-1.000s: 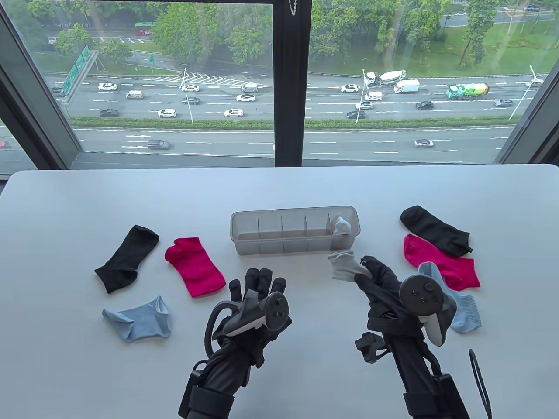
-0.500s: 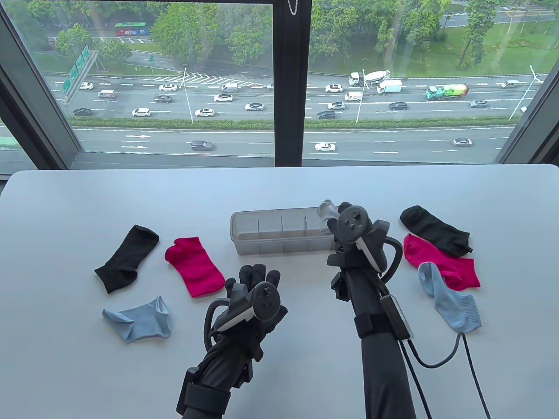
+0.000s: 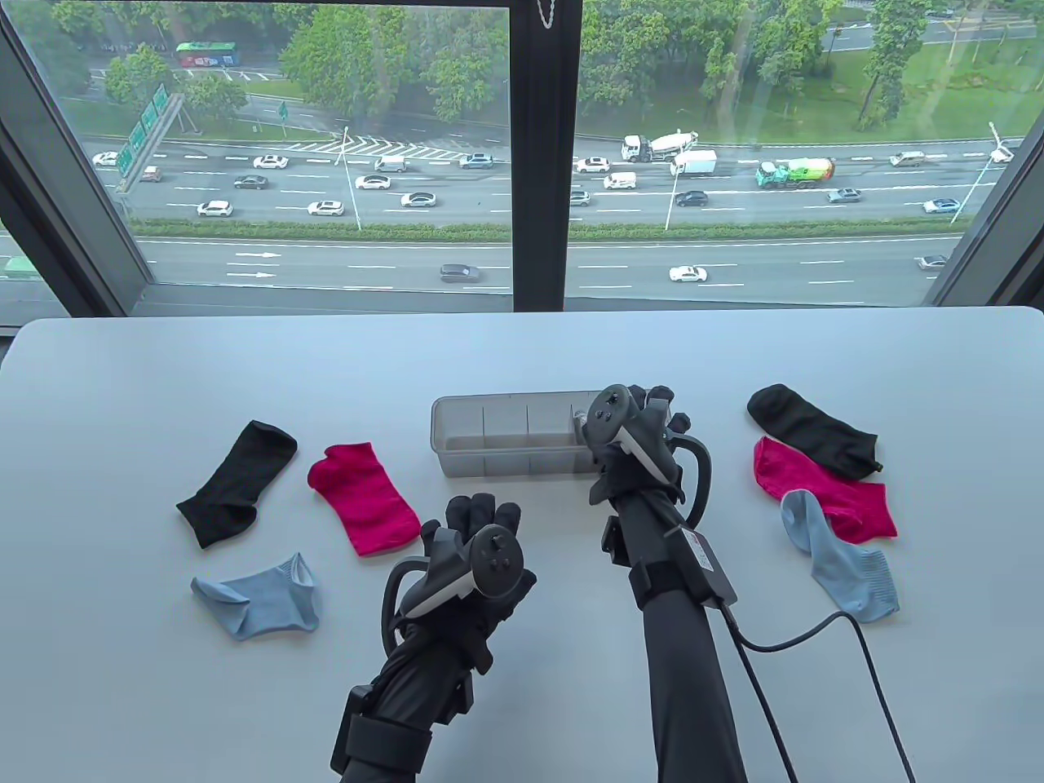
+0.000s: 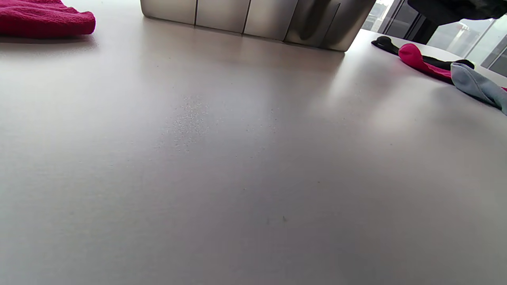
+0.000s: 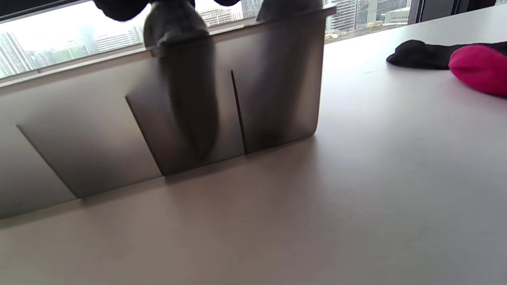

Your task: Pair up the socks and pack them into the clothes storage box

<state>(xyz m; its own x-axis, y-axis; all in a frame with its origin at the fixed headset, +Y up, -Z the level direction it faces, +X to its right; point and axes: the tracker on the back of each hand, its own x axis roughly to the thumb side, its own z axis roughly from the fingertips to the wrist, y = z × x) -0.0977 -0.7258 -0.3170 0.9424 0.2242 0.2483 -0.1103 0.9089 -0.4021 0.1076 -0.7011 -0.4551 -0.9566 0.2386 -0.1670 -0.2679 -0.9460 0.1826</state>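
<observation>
A clear divided storage box (image 3: 506, 444) stands at the table's middle. My right hand (image 3: 644, 416) is over its right end, holding a grey sock (image 5: 174, 23) that hangs down into a compartment behind the box wall (image 5: 99, 130). A second grey shape shows in the end compartment. My left hand (image 3: 477, 518) hovers in front of the box, loosely curled and holding nothing. Left of the box lie a black sock (image 3: 236, 485), a pink sock (image 3: 367, 497) and a blue sock (image 3: 261, 608). To the right lie a black sock (image 3: 816, 428), a pink sock (image 3: 816, 485) and a blue sock (image 3: 844, 567).
A black cable (image 3: 799, 644) trails from my right forearm across the table on the right. A large window runs along the table's far edge (image 3: 522, 322). In the left wrist view, bare tabletop (image 4: 237, 158) stretches between my left hand and the box.
My right hand lifted the grey sock from the table in front of the box, carried it over the box's right end, then lowered it into a compartment. The left hand drew back slightly.
</observation>
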